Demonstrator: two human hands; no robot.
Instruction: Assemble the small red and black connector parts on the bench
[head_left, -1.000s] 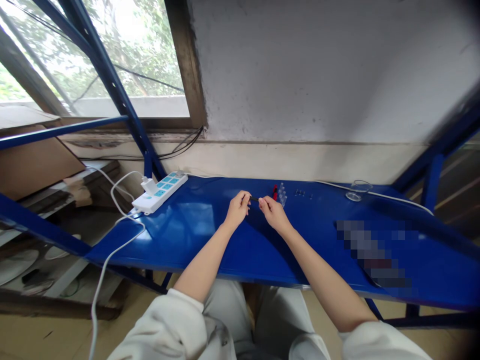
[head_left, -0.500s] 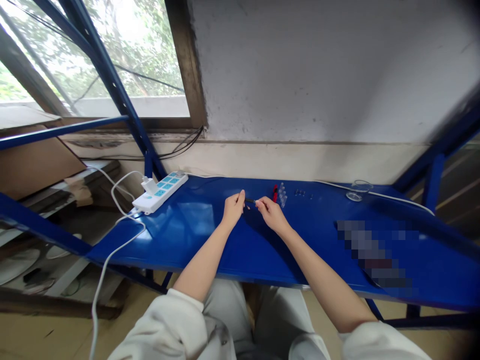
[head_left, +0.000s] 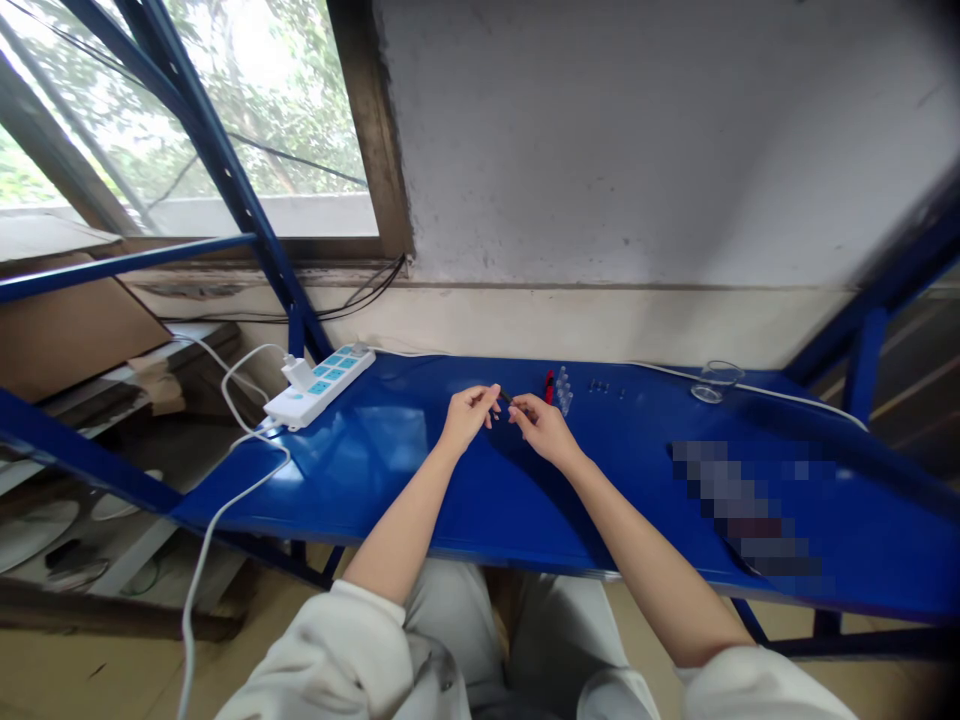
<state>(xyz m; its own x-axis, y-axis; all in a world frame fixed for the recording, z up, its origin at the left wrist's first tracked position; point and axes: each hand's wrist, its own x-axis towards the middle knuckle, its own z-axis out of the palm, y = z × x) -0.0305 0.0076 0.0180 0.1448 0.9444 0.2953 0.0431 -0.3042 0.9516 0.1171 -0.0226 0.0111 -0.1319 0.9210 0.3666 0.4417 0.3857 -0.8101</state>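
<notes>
My left hand (head_left: 469,414) and my right hand (head_left: 541,424) meet over the blue metal shelf (head_left: 420,470). Both pinch a small dark part (head_left: 505,398), which spans the gap between the fingertips. The part is too small to name. Just behind my right hand lie a small red piece (head_left: 550,385) and a cluster of clear plastic pieces (head_left: 565,388). Further right, several tiny dark parts (head_left: 606,386) sit in a row on the shelf.
A white power strip with blue sockets (head_left: 319,385) lies at the shelf's left end, its white cable (head_left: 225,500) hanging off the edge. A clear round dish (head_left: 716,380) sits at the back right. Blue rack struts (head_left: 217,160) cross the window on the left.
My two hands have stayed in place over the shelf. The fingertips have drawn a little closer together around the small dark part.
</notes>
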